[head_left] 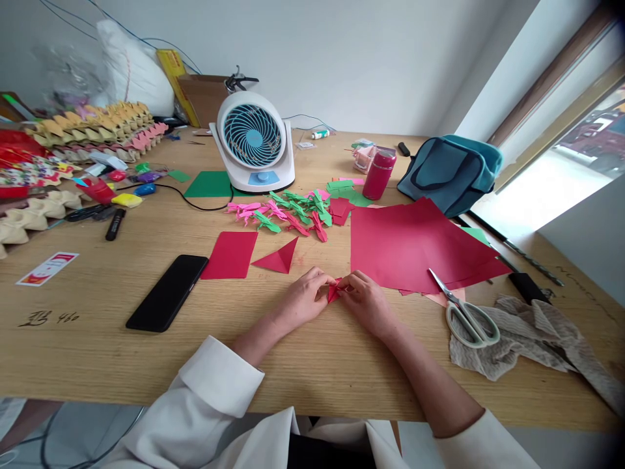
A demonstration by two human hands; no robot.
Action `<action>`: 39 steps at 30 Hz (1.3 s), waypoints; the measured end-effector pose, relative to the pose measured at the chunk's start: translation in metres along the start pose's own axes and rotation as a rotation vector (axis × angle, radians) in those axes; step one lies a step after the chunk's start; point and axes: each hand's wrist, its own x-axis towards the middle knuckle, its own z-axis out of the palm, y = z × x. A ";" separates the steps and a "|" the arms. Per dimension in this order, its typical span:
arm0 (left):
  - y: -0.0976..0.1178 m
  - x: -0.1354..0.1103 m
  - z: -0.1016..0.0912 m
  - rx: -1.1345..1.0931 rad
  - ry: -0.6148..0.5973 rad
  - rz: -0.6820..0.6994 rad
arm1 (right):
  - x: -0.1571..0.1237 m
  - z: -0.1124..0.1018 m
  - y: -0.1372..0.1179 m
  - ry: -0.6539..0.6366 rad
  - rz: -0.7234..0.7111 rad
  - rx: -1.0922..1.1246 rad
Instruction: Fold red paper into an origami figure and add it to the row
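1. White sleeves [222, 378] lie nearest us, on the near side of the folded red piece [334, 291]; the left cuff is turned back, probably to keep cloth off the paper.
2. Our left hand [308, 298] and right hand [367, 301] pinch the folded red piece from opposite sides, low over the tabletop [312, 365], which likely steadies it for small creases. Fingers cover most of it, so we cannot tell its exact shape.
3. Beyond and left of the folded red piece, we see a red triangle [278, 257] and a red rectangle [230, 255], seemingly within easy reach.
4. Right of the folded red piece, large red sheets [415, 244] lie flat; scissors [471, 319] rest partly on them, handy, we judge, for the right hand.
5. Beyond the folded red piece, paper figures [293, 212] lie heaped, apparently to leave us working space.
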 end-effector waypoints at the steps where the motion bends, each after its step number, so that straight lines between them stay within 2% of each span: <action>1: 0.000 0.000 -0.001 0.011 0.002 0.008 | 0.000 0.000 0.001 -0.008 0.002 -0.002; 6: -0.001 0.001 -0.002 0.045 0.005 0.068 | -0.001 -0.002 0.002 -0.049 0.014 0.001; 11: 0.000 0.001 -0.003 0.062 -0.042 0.106 | 0.000 -0.004 0.000 -0.073 -0.008 -0.020; 19: 0.003 0.001 -0.007 0.066 -0.093 0.094 | -0.001 -0.006 0.001 -0.110 -0.004 -0.026; 29: -0.003 0.002 -0.002 -0.018 -0.051 0.066 | -0.002 -0.013 0.000 -0.167 0.009 0.061; 39: -0.005 0.001 -0.002 -0.051 -0.082 0.033 | -0.002 -0.021 0.003 -0.238 0.009 0.123</action>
